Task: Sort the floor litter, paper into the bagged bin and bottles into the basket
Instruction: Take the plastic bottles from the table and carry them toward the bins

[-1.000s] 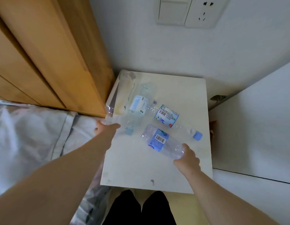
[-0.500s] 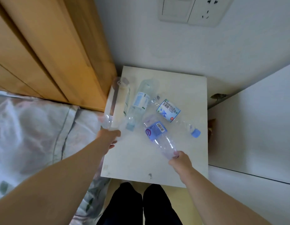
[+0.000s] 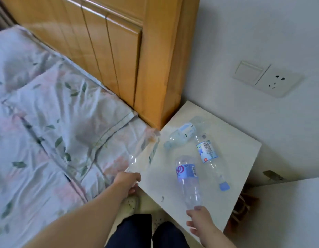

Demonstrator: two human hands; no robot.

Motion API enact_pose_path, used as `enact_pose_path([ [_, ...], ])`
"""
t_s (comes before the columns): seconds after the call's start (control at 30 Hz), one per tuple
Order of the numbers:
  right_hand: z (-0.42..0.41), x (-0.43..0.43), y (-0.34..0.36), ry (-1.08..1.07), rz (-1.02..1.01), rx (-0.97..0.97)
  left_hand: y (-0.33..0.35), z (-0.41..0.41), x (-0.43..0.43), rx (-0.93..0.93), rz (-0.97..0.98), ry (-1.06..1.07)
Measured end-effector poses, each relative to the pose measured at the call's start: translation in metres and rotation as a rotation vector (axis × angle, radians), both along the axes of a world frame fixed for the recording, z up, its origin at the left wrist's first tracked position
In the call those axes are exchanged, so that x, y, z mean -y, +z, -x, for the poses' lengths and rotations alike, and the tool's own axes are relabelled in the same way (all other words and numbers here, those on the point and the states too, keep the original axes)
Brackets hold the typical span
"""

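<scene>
My left hand (image 3: 127, 181) grips the neck end of a clear, label-free bottle (image 3: 143, 151) held over the left edge of the white bedside table (image 3: 244, 151). My right hand (image 3: 199, 221) grips the neck of a clear bottle with a blue and purple label (image 3: 187, 178), its base pointing away from me above the table. Two more empty bottles lie on the tabletop: one with a pale blue label (image 3: 182, 134) and one with a blue cap and a barcode label (image 3: 207, 154). No bin, basket or paper is in view.
A bed with a floral cover (image 3: 47, 131) fills the left side. A wooden headboard (image 3: 119, 51) stands behind it. The white wall carries a switch and socket plate (image 3: 267, 79). A white cabinet surface (image 3: 289, 212) lies to the right. My dark-trousered legs (image 3: 146, 231) are below.
Both hands have drawn their bottles back toward me and lifted them off the tabletop. My head has turned left, bringing the bed into view.
</scene>
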State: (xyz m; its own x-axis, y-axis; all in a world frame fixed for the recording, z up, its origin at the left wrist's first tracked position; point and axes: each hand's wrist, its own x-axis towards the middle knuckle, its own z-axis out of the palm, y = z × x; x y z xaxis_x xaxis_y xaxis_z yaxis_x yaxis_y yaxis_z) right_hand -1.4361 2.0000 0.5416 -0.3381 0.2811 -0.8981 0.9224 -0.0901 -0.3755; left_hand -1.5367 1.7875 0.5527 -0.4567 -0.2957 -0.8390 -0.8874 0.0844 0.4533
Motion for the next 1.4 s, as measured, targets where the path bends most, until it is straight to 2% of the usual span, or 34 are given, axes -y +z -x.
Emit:
enact_pose_path([
  [0.23,-0.001,0.034,0.023,0.318,-0.009,-0.12,0.025,-0.058,0.029,-0.103,-0.103,0.364],
  [0.43,0.007,0.118,0.051,0.535,0.085,-0.251,0.049,-0.116,0.092,-0.194,-0.179,0.662],
  [0.6,-0.013,0.22,0.081,0.677,0.162,-0.356,0.074,-0.193,0.169,-0.324,-0.225,0.855],
  [0.73,-0.069,0.317,0.111,0.722,0.339,-0.364,0.106,-0.278,0.232,-0.442,-0.193,1.005],
  [1.07,-0.269,0.534,0.227,1.064,0.807,-0.352,0.221,-0.501,0.365,-0.863,0.099,1.399],
  [1.17,-0.327,0.581,0.254,1.173,0.888,-0.299,0.25,-0.56,0.389,-0.979,0.184,1.511],
  [1.4,-0.456,0.683,0.284,1.437,1.001,-0.147,0.28,-0.687,0.456,-1.092,0.29,1.751],
])
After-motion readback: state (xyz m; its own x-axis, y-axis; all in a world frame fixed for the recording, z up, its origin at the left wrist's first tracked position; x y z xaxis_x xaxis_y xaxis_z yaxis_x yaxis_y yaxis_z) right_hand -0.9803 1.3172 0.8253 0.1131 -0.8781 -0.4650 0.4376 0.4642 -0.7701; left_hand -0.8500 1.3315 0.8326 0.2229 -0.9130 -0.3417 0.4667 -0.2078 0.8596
